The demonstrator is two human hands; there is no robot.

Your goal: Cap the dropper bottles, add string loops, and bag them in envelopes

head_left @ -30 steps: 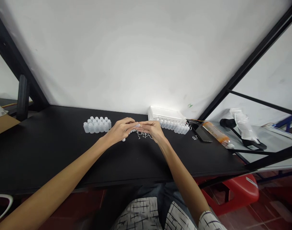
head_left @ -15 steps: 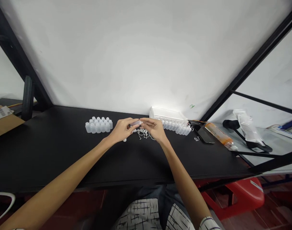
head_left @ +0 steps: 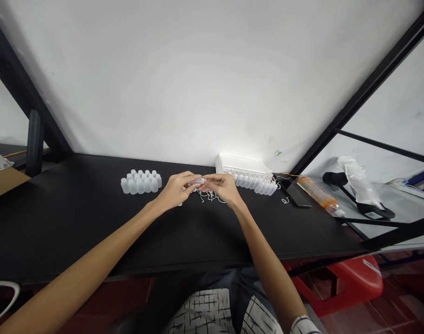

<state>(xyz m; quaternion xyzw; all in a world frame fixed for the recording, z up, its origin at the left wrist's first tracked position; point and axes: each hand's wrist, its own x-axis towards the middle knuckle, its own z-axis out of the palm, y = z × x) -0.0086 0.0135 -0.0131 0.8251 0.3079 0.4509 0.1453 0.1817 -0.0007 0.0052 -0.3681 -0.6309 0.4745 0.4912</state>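
Observation:
A small translucent white bottle (head_left: 197,181) lies sideways in the fingers of my left hand (head_left: 177,189), which is closed on its body. At the bottle's right end, the fingertips of my right hand (head_left: 223,186) pinch together; what exactly they grip there is partly hidden. Just below both hands, a loose heap of thin white hook-like plastic strips (head_left: 209,196) rests on the black table (head_left: 198,241). Left of my hands stands a block of upright small bottles (head_left: 141,183). To the right, more small bottles (head_left: 256,183) with white loops lie in a row.
Behind the right-hand bottles is a white stack (head_left: 242,163). Farther right lie a phone (head_left: 297,194), an orange-labelled clear bottle (head_left: 318,194) and a black item with a plastic bag (head_left: 361,185). A cardboard box (head_left: 6,182) sits far left; a red stool (head_left: 347,283) stands below.
The small bottle has turned between my hands and shows more clearly, its end now against my right fingertips. Both hands stay in nearly the same place.

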